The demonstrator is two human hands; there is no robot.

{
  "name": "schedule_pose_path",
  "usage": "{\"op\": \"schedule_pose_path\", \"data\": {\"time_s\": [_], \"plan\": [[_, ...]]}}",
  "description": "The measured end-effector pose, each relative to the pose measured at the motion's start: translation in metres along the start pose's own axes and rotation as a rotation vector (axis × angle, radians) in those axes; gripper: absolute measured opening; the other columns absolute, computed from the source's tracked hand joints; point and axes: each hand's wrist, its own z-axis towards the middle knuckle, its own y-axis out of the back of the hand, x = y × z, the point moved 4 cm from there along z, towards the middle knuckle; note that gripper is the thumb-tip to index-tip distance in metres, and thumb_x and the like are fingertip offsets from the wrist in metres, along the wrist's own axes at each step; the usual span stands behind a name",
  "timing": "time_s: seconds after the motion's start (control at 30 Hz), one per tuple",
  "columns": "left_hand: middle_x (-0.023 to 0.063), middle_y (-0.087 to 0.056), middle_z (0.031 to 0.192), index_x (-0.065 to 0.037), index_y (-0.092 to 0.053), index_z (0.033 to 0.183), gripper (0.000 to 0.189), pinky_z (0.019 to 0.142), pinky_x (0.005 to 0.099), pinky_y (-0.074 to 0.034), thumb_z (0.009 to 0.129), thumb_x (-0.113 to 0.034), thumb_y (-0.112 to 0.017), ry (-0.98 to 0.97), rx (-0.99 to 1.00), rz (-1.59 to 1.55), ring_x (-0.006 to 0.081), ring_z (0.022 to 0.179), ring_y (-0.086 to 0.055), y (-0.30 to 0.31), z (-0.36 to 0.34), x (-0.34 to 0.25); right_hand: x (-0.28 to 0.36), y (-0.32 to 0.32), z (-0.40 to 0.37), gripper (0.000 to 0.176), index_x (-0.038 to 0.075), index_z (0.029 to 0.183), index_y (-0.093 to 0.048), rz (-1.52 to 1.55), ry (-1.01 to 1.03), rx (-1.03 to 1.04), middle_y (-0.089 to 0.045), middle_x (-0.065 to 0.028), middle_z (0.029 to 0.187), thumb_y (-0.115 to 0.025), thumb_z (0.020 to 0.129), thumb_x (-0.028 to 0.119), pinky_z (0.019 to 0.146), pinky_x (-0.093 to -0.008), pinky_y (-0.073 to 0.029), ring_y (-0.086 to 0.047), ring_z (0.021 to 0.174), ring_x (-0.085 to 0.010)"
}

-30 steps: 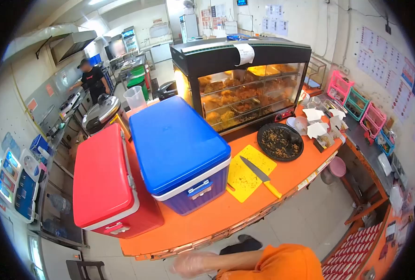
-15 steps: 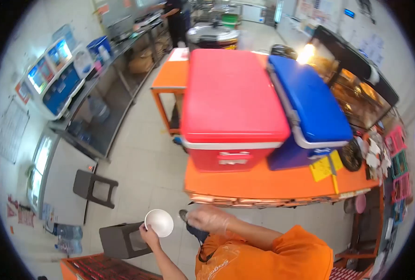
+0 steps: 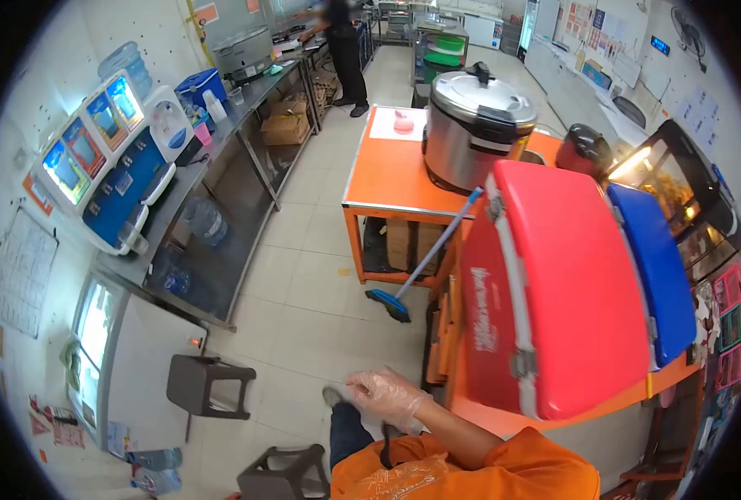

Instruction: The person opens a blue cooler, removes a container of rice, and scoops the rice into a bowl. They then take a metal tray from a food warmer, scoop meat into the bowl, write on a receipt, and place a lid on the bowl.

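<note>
Fingers [image 3: 360, 385] of the gloved right hand [image 3: 385, 398] spread loosely open, empty, touching nothing. The hand hangs over the tiled floor, forearm bent across the orange shirt. Near its right stands one red cooler [image 3: 570, 292], with one blue cooler [image 3: 658, 267] beyond it. Two dark stools [image 3: 208, 385] stand to the left.

On my feed the right hand [image 3: 387, 398] wears a clear, glossy plastic glove, and the sleeve [image 3: 504, 462] behind it is plain orange. To its right I see a bright red cooler [image 3: 579, 292] with a pale grey-white seam band and faint whitish lettering on its side, and a deep blue cooler [image 3: 658, 267] further right. The bench [image 3: 391, 179] is orange, the far cooker [image 3: 479, 125] silver with a black lid knob, the broom [image 3: 387, 304] blue in head and handle, the floor tiles [image 3: 304, 275] pale cream, and the near stool [image 3: 208, 383] dark grey.
</note>
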Motion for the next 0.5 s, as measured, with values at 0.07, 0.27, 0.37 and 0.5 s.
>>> {"op": "schedule_pose_path", "data": {"time_s": [0.07, 0.27, 0.37, 0.5], "plan": [[0.0271, -0.065, 0.114, 0.014, -0.057, 0.117, 0.048, 0.09, 0.043, -0.05, 0.08, -0.016, -0.06, -0.054, 0.002, 0.034, 0.0376, 0.104, -0.064, 0.008, 0.043, -0.066, 0.002, -0.004, 0.058, 0.036, 0.002, 0.115, -0.065, -0.078, 0.014, 0.079, -0.068, -0.0226, 0.101, -0.051, 0.096, 0.029, 0.085, -0.0419, -0.05, -0.064, 0.096, -0.0373], [0.0304, -0.065, 0.112, 0.016, -0.057, 0.115, 0.05, 0.089, 0.0435, -0.051, 0.077, -0.017, -0.061, -0.213, -0.133, 0.092, 0.04, 0.103, -0.065, 0.069, 0.21, -0.343, 0.029, 0.018, 0.27, 0.034, 0.004, 0.112, -0.066, -0.247, -0.057, 0.199, -0.068, -0.0219, 0.092, -0.051, 0.094, 0.029, 0.083, -0.044, -0.051, -0.064, 0.09, -0.0388], [0.032, -0.065, 0.111, 0.017, -0.057, 0.114, 0.052, 0.088, 0.0437, -0.051, 0.075, -0.017, -0.062, -0.395, -0.245, 0.177, 0.0411, 0.102, -0.065, 0.091, 0.296, -0.52, 0.016, 0.06, 0.351, 0.032, 0.004, 0.109, -0.067, -0.189, 0.059, -0.121, -0.068, -0.0228, 0.092, -0.054, 0.092, 0.027, 0.081, -0.0456, -0.051, -0.064, 0.089, -0.04], [0.0256, -0.067, 0.11, 0.008, -0.061, 0.115, 0.049, 0.092, 0.04, -0.049, 0.075, -0.019, -0.07, -0.718, -0.054, 0.074, 0.0366, 0.105, -0.065, 0.036, 0.396, -0.799, -0.003, 0.139, 0.432, 0.026, 0.002, 0.096, -0.071, -0.255, -0.032, -0.432, -0.068, -0.0228, 0.093, -0.061, 0.085, 0.024, 0.081, -0.0455, -0.052, -0.065, 0.089, -0.0404]]}}
